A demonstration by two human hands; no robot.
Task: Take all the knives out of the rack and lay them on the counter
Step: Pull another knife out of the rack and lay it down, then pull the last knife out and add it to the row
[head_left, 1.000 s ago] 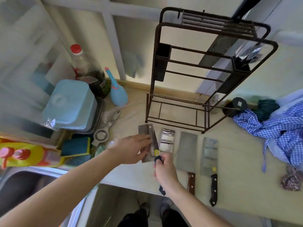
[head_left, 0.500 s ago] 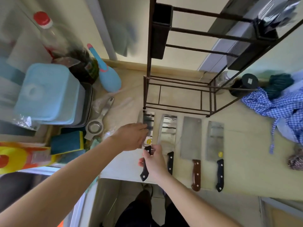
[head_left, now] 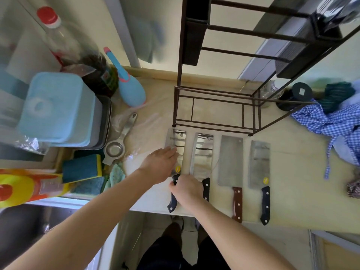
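Four cleavers lie flat on the counter (head_left: pixel 292 172), side by side just in front of the rack (head_left: pixel 214 114). Each runs front to back: blade toward the rack, handle toward the counter edge and overhanging it.

First cleaver (head_left: pixel 178 145), leftmost: shiny reflective blade, yellow sticker near the heel, black riveted handle. Left hand (head_left: pixel 159 164) rests flat and spread on its blade. Right hand (head_left: pixel 187 190) is closed around its handle.

Second cleaver (head_left: pixel 202 154): shiny blade, black handle. Third cleaver (head_left: pixel 230 158): dull grey blade, reddish-brown handle. Fourth cleaver (head_left: pixel 259 164): dull blade, yellow sticker, black handle.
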